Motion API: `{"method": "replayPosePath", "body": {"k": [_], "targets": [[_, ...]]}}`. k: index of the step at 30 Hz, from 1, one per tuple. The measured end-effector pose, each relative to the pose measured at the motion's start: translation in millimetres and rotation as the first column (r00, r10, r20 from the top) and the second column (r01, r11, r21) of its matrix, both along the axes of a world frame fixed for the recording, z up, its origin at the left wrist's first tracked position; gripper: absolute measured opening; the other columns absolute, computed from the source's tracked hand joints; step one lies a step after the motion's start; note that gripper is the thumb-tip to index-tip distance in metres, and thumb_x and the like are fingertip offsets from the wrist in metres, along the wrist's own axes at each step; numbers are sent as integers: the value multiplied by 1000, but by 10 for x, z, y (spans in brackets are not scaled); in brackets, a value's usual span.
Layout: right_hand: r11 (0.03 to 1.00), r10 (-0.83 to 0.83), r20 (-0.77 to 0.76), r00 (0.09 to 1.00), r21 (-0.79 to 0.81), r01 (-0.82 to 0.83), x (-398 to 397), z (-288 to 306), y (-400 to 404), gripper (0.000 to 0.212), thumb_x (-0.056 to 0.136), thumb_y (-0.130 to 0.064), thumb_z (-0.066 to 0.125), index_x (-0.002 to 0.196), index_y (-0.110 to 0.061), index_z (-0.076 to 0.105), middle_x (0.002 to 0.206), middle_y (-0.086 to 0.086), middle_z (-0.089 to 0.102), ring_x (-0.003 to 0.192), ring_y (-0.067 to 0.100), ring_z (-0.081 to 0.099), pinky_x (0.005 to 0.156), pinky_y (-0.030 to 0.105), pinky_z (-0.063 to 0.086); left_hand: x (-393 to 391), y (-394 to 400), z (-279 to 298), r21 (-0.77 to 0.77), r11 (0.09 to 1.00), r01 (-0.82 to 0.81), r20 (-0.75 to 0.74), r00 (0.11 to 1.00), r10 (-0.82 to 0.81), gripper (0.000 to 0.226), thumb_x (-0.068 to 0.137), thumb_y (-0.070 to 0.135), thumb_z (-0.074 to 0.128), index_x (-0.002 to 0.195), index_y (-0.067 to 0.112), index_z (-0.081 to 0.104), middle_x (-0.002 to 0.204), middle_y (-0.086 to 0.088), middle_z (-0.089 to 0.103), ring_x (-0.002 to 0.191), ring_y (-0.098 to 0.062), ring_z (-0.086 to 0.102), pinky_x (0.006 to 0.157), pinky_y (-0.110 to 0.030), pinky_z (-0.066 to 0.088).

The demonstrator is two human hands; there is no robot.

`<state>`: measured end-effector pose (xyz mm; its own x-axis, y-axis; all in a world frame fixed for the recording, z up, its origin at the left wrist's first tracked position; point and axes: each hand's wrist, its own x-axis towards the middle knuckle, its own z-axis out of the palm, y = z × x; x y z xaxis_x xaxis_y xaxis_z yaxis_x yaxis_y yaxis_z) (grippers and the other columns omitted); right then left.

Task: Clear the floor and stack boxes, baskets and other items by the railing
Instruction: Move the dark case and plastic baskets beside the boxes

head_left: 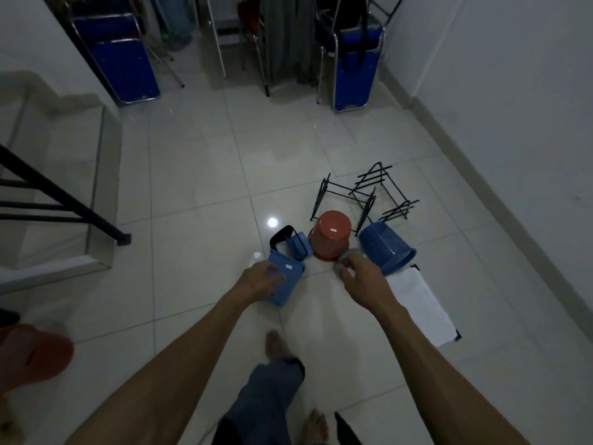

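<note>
A light blue box [290, 271] lies on the tiled floor, and my left hand [260, 281] rests on its near side with fingers spread over it. My right hand [359, 273] holds a small grey round object [348, 255] just in front of an upturned orange bucket [330, 234]. A small blue container with a black strap [296, 245] sits behind the box. To the right, a blue mesh basket [385, 247] lies on its side. Two black wire racks [365, 195] stand behind the bucket. A white flat sheet [423, 303] lies at the right.
A black stair railing [64, 200] and the stairwell edge run along the left. Folded blue chairs [128, 65] [353, 69] lean at the far wall. A red item [35, 351] sits at the left edge. My bare feet [279, 345] stand on the tiles below.
</note>
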<state>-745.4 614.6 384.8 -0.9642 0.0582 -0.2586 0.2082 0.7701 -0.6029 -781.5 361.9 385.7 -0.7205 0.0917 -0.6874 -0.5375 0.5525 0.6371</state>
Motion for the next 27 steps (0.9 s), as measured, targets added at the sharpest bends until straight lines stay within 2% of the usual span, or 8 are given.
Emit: {"method": "replayPosePath", "body": {"k": [4, 9, 13, 15, 18, 23, 25, 27], "targets": [[1000, 26, 86, 996, -1, -26, -679, -348, 4, 22, 98, -31, 57, 107, -12, 63, 104, 5, 65, 94, 20, 61, 84, 42, 54, -589, 10, -303, -38, 994, 100, 18, 995, -99, 47, 97, 32, 63, 138, 14, 48, 126, -15, 57, 84, -13, 58, 48, -14, 42], [1000, 1, 177, 984, -21, 3, -1422, -633, 35, 20, 98, -26, 59, 106, -9, 64, 101, 7, 67, 92, 22, 61, 82, 40, 53, -1220, 149, -648, -41, 996, 77, 59, 995, -75, 22, 98, 29, 59, 116, 20, 50, 102, -3, 57, 98, -23, 62, 79, -33, 52], [1000, 19, 202, 979, -10, -17, -1932, -997, 118, 19, 97, -21, 61, 105, -5, 64, 99, 9, 65, 88, 21, 59, 77, 35, 49, -1631, 347, -1037, -35, 999, -40, 91, 995, 43, 12, 100, 25, 57, 109, 18, 54, 116, -15, 64, 107, -32, 64, 93, -40, 54], [998, 57, 208, 977, -1, -59, -2169, -1287, 174, 20, 96, -20, 60, 106, -4, 64, 98, 7, 64, 88, 17, 56, 75, 32, 46, -1778, 464, -1323, -32, 995, -98, 107, 989, 101, 11, 100, 27, 57, 105, 19, 53, 113, -15, 65, 105, -34, 65, 92, -43, 55], [993, 117, 266, 957, -17, -117, -2478, -1812, 258, 19, 98, -21, 57, 106, -4, 62, 98, 5, 64, 88, 17, 55, 75, 30, 43, -1865, 619, -1795, -48, 990, -133, 124, 983, 138, 14, 101, 23, 56, 114, 18, 54, 94, -2, 58, 97, -27, 62, 81, -30, 52], [979, 199, 311, 929, -101, -176, -2919, -2867, 402, 19, 98, -12, 59, 108, 3, 62, 100, 19, 66, 89, 28, 60, 79, 40, 51, -1983, 867, -2760, -94, 970, -224, 157, 959, 236, 11, 100, 19, 56, 94, 27, 53, 88, 2, 57, 89, -19, 60, 68, -23, 50], [971, 237, 331, 913, -114, -210, -3060, -3290, 451, 18, 97, -11, 59, 108, 4, 62, 100, 21, 67, 90, 31, 62, 80, 40, 51, -2083, 975, -3146, -96, 958, -269, 183, 942, 282, 12, 102, 21, 54, 113, 26, 54, 100, 0, 60, 95, -22, 62, 75, -25, 53], [960, 278, 345, 896, -129, -248, -3206, -3736, 490, 19, 98, -11, 58, 109, 4, 62, 101, 22, 67, 92, 32, 62, 81, 39, 50, -2213, 1077, -3523, -107, 949, -296, 193, 930, 312, 40, 102, 25, 54, 141, 22, 46, 120, -4, 60, 107, -27, 63, 94, -37, 53]]}}
